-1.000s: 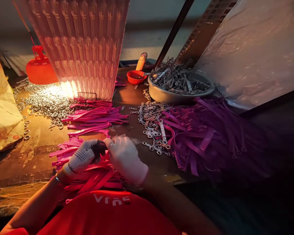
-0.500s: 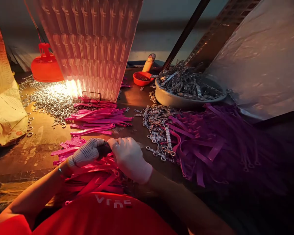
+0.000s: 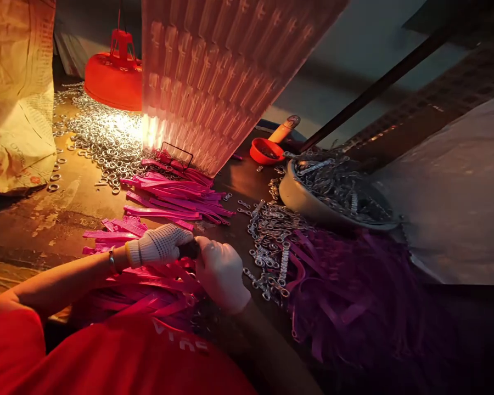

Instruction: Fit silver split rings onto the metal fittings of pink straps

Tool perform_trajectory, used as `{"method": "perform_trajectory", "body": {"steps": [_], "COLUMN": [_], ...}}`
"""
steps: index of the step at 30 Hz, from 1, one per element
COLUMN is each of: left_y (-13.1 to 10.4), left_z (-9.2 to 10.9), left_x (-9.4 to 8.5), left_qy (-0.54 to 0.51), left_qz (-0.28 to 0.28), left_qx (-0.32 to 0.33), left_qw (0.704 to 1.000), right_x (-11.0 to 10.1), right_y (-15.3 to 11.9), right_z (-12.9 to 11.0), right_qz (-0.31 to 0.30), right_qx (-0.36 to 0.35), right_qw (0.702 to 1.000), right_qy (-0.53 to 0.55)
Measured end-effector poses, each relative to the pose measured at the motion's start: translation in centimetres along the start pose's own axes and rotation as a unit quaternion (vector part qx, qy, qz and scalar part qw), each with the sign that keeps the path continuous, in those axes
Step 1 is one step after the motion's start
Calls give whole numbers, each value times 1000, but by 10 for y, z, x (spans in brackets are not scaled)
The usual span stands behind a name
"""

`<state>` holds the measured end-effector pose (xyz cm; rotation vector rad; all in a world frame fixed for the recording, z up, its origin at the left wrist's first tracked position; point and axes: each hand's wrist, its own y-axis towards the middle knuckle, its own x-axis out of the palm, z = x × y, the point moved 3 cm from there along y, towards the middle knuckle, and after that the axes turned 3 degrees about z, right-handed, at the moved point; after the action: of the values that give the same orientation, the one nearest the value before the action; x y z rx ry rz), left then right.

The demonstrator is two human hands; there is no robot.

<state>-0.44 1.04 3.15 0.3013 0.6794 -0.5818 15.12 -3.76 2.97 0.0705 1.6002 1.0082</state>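
My left hand, in a dotted white glove, is closed around a small dark object whose shape I cannot make out. Close beside it on the right, my right hand, also in a pale glove, has its fingers curled in; what they pinch is hidden. Both hands are just above a heap of pink straps. Beyond them lie more pink straps. A pile of metal links and purple straps lies to the right of my right hand.
A red lamp lights a pile of metal rings at the back left. A ribbed clear panel stands mid-table. Behind are a red bowl and a basin heaped with metal chains. A paper sack stands left.
The view has turned and tilted, so the table's contents appear shifted and slanted. My hands remain close together over the pink straps, with the dark object still in my left hand.
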Motion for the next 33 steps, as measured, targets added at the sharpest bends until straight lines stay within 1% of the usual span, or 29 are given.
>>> {"method": "perform_trajectory", "body": {"steps": [2, 3, 6, 7, 9, 11, 12, 14, 16, 17, 19, 20, 22, 23, 25, 28, 30, 33], "left_y": [3, 5, 9, 9, 9, 9, 8, 8, 7, 5, -1, -5, -16, -22, -32, -41, -43, -40], "left_z": [-3, -5, -7, -6, -4, -1, -1, -2, -5, -7, -11, -12, -13, -13, -14, -19, -20, -17], "left_x": [-2, -3, -8, -10, -14, -15, -13, -9, -2, 1, 5, 7, 9, 10, 12, 17, 17, 8], "left_qy": [16, 2, -75, -84, -60, -18, 0, 2, -24, -47, -131, -186, -304, -351, -399, -416, -394, -319], "left_qz": [3, -7, -64, -76, -74, -51, -36, 4, 33, 38, 34, 24, 4, -4, -11, 20, 47, 56], "left_qx": [4, 2, 1, 3, 15, 28, 31, 26, 20, 15, -7, -21, -51, -64, -90, -139, -154, -126], "left_qw": [1000, 1000, 995, 994, 995, 998, 999, 1000, 999, 998, 991, 982, 951, 934, 912, 898, 905, 938], "right_x": [5, 7, 5, 2, -3, -5, -4, 0, 7, 10, 14, 15, 14, 13, 10, 8, 5, -2], "right_y": [1, 2, 5, 6, 8, 8, 8, 8, 8, 8, 9, 9, 9, 9, 9, 10, 11, 15], "right_z": [0, 0, -1, -1, -1, 0, 0, 2, 4, 5, 5, 6, 6, 5, 4, -2, -7, -16], "right_qz": [5, 9, 16, 17, 13, 1, -5, -6, 2, 4, -2, -10, -21, -28, -47, -81, -94, -86], "right_qx": [-5, -12, -47, -61, -83, -87, -79, -40, 11, 35, 74, 85, 95, 93, 79, 47, 18, -37], "right_qw": [1000, 1000, 998, 996, 994, 994, 995, 999, 1000, 999, 996, 994, 992, 992, 992, 993, 995, 995], "right_qy": [-19, -25, -49, -59, -73, -65, -54, -25, 6, 21, 48, 60, 79, 86, 89, 65, 35, -20]}}
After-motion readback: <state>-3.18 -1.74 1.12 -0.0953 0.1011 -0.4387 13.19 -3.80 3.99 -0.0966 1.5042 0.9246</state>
